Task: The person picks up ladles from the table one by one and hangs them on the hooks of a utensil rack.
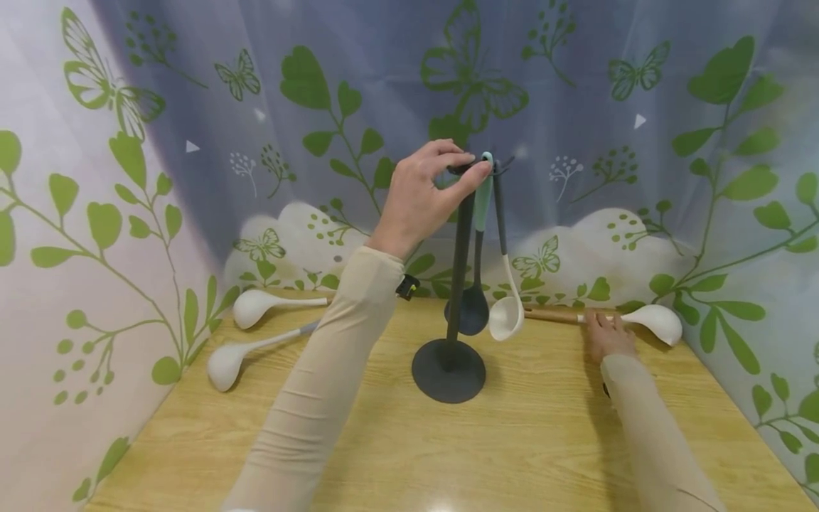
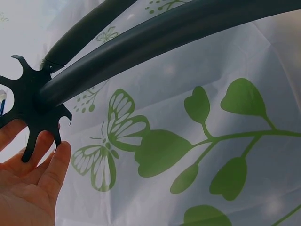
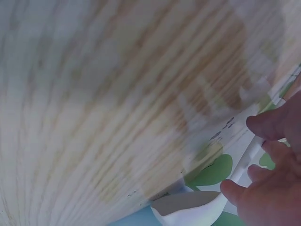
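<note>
My left hand [image 1: 425, 192] is raised to the top of a dark utensil stand [image 1: 458, 284], its thumb and fingers gripping the hooked rack [image 2: 33, 103]. Close to the thumb, a dark ladle with a green handle [image 1: 483, 206] hangs from the rack. Beside it hangs a white ladle [image 1: 507, 316] with a dark grey upper handle. At the right, my right hand [image 1: 611, 338] holds the white shaft of a wooden-handled ladle [image 1: 655, 323] at the table's back edge. The right wrist view shows thumb and fingers [image 3: 233, 190] on either side of that shaft, near the white bowl [image 3: 190, 209].
Two more white ladles lie at the left, one at the back [image 1: 252, 308] and one nearer [image 1: 225, 364]. My left forearm passes over their handle ends. The stand's round base [image 1: 448, 373] rests on the wooden table [image 1: 512, 441]. A leaf-patterned curtain [image 1: 358, 71] surrounds the back and sides.
</note>
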The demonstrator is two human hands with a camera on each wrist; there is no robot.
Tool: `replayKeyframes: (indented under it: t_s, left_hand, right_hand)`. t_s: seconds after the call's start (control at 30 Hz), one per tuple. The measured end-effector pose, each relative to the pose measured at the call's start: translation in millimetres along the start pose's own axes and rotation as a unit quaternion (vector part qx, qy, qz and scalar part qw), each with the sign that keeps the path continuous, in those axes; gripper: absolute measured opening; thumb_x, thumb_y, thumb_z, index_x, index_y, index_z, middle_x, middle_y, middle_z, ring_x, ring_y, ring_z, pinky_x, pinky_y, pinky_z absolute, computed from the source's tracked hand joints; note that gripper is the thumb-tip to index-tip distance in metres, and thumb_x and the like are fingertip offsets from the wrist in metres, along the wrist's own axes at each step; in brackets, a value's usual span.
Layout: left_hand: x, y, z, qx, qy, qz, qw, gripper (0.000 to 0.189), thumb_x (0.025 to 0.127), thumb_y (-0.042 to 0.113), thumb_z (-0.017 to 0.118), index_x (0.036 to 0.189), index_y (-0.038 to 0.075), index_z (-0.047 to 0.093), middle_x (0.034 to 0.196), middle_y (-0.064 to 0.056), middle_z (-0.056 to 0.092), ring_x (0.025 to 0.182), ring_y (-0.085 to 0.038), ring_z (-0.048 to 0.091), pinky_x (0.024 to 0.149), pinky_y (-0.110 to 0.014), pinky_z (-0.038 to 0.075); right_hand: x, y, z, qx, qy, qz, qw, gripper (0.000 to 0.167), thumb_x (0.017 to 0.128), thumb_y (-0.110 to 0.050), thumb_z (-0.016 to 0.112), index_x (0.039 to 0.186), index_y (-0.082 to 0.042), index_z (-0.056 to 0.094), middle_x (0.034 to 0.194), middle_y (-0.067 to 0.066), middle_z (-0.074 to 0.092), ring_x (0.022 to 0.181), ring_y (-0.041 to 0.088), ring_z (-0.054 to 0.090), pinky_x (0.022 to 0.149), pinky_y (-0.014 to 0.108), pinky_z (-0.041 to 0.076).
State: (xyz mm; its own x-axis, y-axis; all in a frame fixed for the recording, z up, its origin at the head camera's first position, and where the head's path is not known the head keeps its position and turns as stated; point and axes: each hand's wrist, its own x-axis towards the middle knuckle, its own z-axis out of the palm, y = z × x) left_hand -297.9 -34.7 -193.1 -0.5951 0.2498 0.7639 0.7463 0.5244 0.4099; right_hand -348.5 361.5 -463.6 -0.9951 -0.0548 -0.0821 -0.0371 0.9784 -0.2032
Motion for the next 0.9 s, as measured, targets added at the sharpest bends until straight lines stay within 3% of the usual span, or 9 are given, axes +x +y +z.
replayKeyframes:
  t_s: [0.27, 0.43, 0.63, 0.9]
  left_hand:
    - [0.2, 1.3, -1.2, -0.001, -0.002, -0.006, 1.0000, 0.039, 0.094, 0.044, 0.063, 0.119, 0.016, 0.073, 0.130, 0.000, 0.061, 0.129, -0.016, 0.051, 0.106, -0.026, 0.041]
    - [-0.7, 1.5, 0.0, -0.001, -0.007, -0.009, 0.9999, 0.039, 0.095, 0.044, 0.063, 0.120, 0.016, 0.072, 0.131, 0.000, 0.060, 0.130, -0.016, 0.050, 0.107, -0.027, 0.041]
    - [0.4, 2.5, 4.1, -0.008, -0.007, -0.005, 0.9999, 0.040, 0.094, 0.044, 0.063, 0.120, 0.015, 0.072, 0.131, 0.000, 0.060, 0.132, -0.016, 0.049, 0.108, -0.027, 0.040]
    - [-0.1, 1.8, 2.5, -0.004, -0.002, -0.005, 1.0000, 0.039, 0.094, 0.044, 0.063, 0.120, 0.016, 0.073, 0.130, 0.000, 0.062, 0.134, -0.014, 0.048, 0.110, -0.028, 0.039]
  right_hand:
    - [1.0, 2.0, 1.9, -0.018, 0.037, -0.003, 0.9992, 0.046, 0.095, 0.007, 0.051, 0.140, 0.007, 0.042, 0.135, 0.039, 0.034, 0.126, 0.059, 0.028, 0.097, 0.074, 0.031]
    - [-4.4, 5.9, 6.6, -0.025, 0.068, 0.006, 0.9974, 0.040, 0.093, 0.004, 0.057, 0.133, 0.002, 0.055, 0.129, 0.038, 0.044, 0.119, 0.058, 0.037, 0.088, 0.071, 0.039]
    - [-13.8, 18.3, 12.4, -0.033, 0.108, -0.002, 0.9936, 0.033, 0.090, 0.008, 0.059, 0.122, 0.000, 0.063, 0.122, 0.034, 0.054, 0.115, 0.056, 0.043, 0.080, 0.069, 0.043]
    - [-17.2, 15.3, 9.6, -0.056, 0.125, -0.003, 0.9906, 0.029, 0.091, 0.005, 0.061, 0.117, -0.004, 0.069, 0.119, 0.028, 0.063, 0.112, 0.050, 0.050, 0.086, 0.073, 0.037]
